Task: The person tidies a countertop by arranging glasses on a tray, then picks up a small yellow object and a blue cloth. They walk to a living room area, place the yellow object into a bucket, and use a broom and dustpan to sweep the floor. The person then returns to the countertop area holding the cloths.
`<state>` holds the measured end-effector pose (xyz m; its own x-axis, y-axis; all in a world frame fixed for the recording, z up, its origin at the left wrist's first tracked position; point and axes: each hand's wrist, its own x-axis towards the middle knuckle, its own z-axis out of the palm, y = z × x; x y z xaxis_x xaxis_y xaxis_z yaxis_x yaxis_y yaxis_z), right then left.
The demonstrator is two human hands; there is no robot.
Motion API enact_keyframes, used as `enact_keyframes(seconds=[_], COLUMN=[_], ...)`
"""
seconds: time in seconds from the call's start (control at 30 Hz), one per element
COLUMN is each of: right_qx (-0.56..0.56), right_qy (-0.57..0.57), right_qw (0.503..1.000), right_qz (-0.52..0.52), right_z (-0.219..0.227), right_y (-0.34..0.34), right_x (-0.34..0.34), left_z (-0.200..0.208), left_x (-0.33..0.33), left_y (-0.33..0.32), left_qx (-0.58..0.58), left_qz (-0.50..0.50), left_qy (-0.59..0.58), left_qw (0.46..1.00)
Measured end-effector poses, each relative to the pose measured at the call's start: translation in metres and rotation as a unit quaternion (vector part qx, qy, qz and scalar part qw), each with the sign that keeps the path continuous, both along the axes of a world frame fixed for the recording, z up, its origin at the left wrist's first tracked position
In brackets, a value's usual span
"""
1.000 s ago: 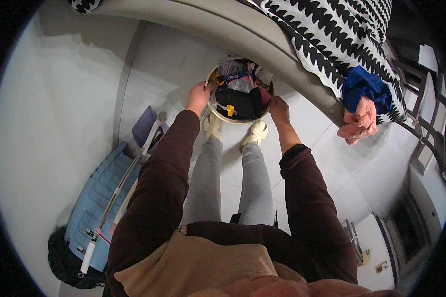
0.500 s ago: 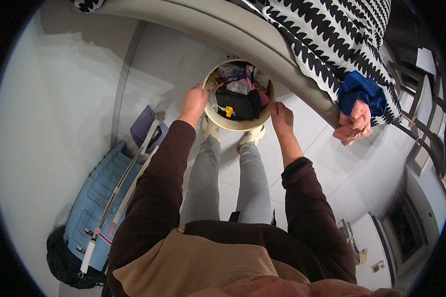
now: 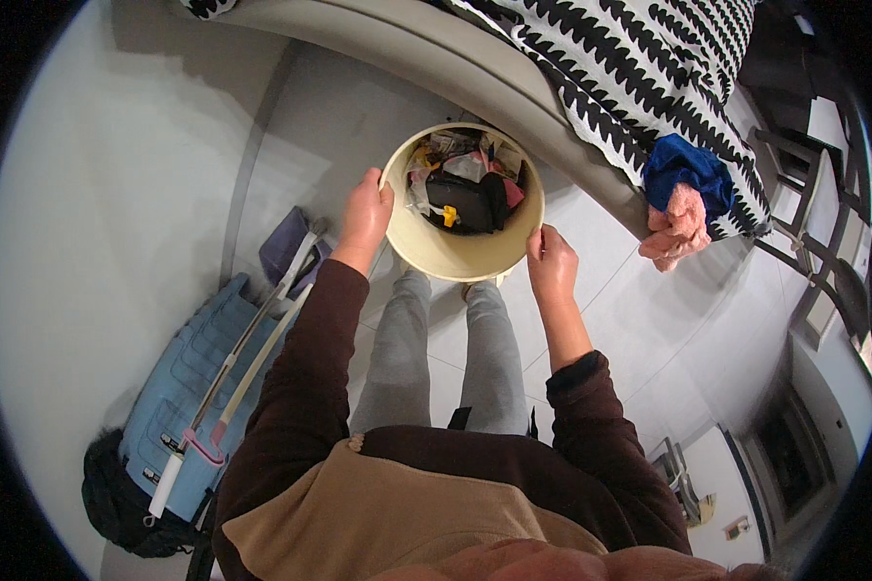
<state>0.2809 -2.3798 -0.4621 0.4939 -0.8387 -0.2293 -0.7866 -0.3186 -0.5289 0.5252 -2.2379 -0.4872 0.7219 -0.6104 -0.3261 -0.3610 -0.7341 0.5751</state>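
Note:
A round cream waste bin (image 3: 455,259) hangs between my hands above my feet, its mouth facing up and tilted. My left hand (image 3: 366,215) grips the rim on the left side, fingers closed. On the right side the rim is pinched by my right hand (image 3: 552,261). Down inside the bin lies mixed rubbish: a black flat piece (image 3: 458,201), a small yellow bit (image 3: 450,216), crumpled clear plastic and a pink scrap (image 3: 513,193). The bin's underside is hidden.
Beyond the bin runs a beige bed edge (image 3: 397,53) with a black-and-white cover (image 3: 601,58); blue cloth (image 3: 686,174) and pink cloth (image 3: 676,228) hang there. At left stand a blue suitcase (image 3: 179,387), a dustpan (image 3: 286,247) and a black bag (image 3: 116,494).
The bin has come up closer, looks larger, and tilts so that more of its near inner wall shows. Both hands have moved with it, still on the rim.

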Motion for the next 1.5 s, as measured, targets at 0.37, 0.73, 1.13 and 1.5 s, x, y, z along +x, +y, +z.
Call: enact_keyframes(seconds=[0.37,0.73,1.13,1.5], right_qx=[-0.016,0.154,0.238,0.279], right_qy=[-0.089,-0.152,-0.14,-0.112], right_qw=[0.995,0.974,0.947,0.929], right_qz=[0.039,-0.065,-0.162,-0.217], right_z=[0.077,0.089,0.05,0.005], right_y=[0.017,0.022,0.02,0.012], right_x=[0.002,-0.009,-0.002,-0.004], left_z=[0.066,0.108,0.143,0.046], left_x=[0.011,0.023,0.055,0.101], left_y=[0.023,0.064,0.193,0.246], left_qx=[-0.002,-0.045,-0.227,-0.218], left_qz=[0.001,0.07,0.336,0.535], left_qy=[-0.045,-0.009,0.12,0.088], left_qw=[0.999,0.996,0.906,0.812])
